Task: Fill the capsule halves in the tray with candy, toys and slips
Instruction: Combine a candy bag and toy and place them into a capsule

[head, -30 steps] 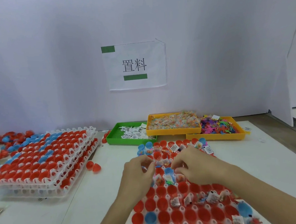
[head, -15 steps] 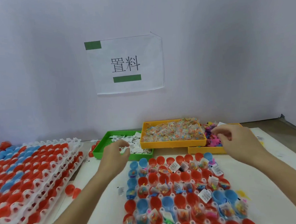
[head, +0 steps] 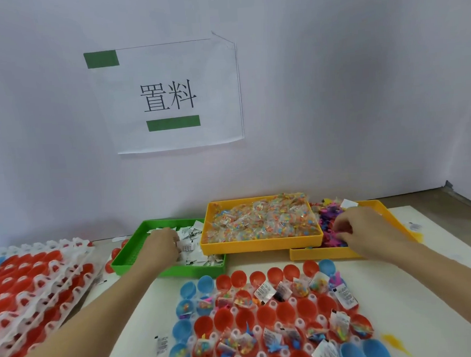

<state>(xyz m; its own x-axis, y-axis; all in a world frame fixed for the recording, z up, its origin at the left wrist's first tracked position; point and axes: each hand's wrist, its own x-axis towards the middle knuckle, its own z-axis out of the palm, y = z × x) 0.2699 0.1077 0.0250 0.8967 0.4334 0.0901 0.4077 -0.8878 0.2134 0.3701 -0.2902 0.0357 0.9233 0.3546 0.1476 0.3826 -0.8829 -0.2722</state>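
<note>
Fingers [head: 175,240] of the left hand [head: 161,245] are curling down into the pile of small white printed paper slips [head: 189,236] inside the green plastic bin [head: 124,259]; whether a slip is pinched between them cannot be told from this angle. Over on the other side, the right hand [head: 368,231] is reaching into the far yellow plastic bin [head: 389,214], its fingers bent together and digging among the small purple and multicoloured plastic toys [head: 328,220], with any catch hidden under the knuckles. Between the two bins, a second yellow plastic tray [head: 259,245] is sitting heaped with clear sachets of coloured candy [head: 261,218]. Nearer the person, the white plastic tray of red and blue capsule halves [head: 271,315] is lying on the white table [head: 431,299], many cups already holding candy, toys or slips, others bare. One loose slip [head: 161,345] is lying on the table just left of that tray. Stacked white trays of red capsule halves [head: 30,292] are sitting at the far left
</note>
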